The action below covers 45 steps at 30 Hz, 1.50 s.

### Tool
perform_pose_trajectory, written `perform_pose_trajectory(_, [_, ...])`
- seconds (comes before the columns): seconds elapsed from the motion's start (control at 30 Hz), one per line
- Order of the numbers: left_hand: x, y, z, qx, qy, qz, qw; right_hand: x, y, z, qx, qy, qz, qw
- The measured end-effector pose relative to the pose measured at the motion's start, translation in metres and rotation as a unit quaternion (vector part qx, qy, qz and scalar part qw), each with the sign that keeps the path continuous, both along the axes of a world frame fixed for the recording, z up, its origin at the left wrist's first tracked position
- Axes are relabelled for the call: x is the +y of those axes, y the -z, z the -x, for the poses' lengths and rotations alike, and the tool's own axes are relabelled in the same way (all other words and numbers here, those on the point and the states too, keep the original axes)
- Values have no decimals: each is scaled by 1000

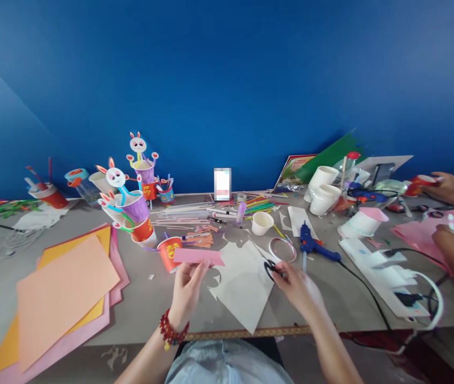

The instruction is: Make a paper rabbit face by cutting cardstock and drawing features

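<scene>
Cluttered table (151, 304): glue gun (315, 247) beside scissors (270, 268)

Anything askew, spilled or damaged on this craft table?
Two white cups lie tipped on their sides, back right. Paper scraps litter the middle. The left hand pinches a pink strip; the right hand grips scissors. Nothing looks spilled.

Views: 1, worn on the person's head.
Position: above the near edge of the table (147, 306).
Facing: forward and down, towards the blue wall (227, 80).
Nearness: close; left hand (185, 293) and right hand (297, 288) sit low at centre.
Lens: wide, table edges bowed.
</scene>
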State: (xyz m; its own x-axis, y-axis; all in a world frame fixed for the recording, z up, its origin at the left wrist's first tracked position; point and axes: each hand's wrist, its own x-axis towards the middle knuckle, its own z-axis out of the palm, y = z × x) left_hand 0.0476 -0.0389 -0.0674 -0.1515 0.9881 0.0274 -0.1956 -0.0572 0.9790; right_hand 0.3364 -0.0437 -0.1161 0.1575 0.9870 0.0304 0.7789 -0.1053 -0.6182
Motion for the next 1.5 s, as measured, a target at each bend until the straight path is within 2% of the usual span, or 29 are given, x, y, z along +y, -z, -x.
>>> perform_pose_trajectory(0.07, [0,0,1,-16,1,3,1000,-4,-2,-6,163,-5,21,986])
perform_pose_trajectory(0.17, [1,-1,0,-24,-2,6,1000,-15,-13,3,389,-20,46,920])
perform_pose_trajectory(0.23, [0,-3,-2,-23,0,1,1000,-23,-23,20,472,-32,73,878])
perform_pose_trajectory(0.3, [-1,-5,-5,-23,7,-9,1000,-30,-33,43,500,-75,114,855])
perform_pose_trajectory(0.33, [-2,-6,-6,-25,11,-13,1000,-32,-37,54,503,-117,134,846])
perform_pose_trajectory(0.43, [-6,-8,-7,-31,29,-21,999,-36,-43,80,508,-201,136,826])
perform_pose_trajectory(0.57, [-10,-8,-2,-40,61,-24,997,-37,-45,95,528,-239,152,801])
perform_pose_trajectory(1.13, [-15,-10,-2,-34,74,-18,997,-37,-52,103,525,-186,170,812])
perform_pose_trajectory(1.5, [-16,-7,1,-49,72,-14,996,-37,-53,106,519,-200,164,815])
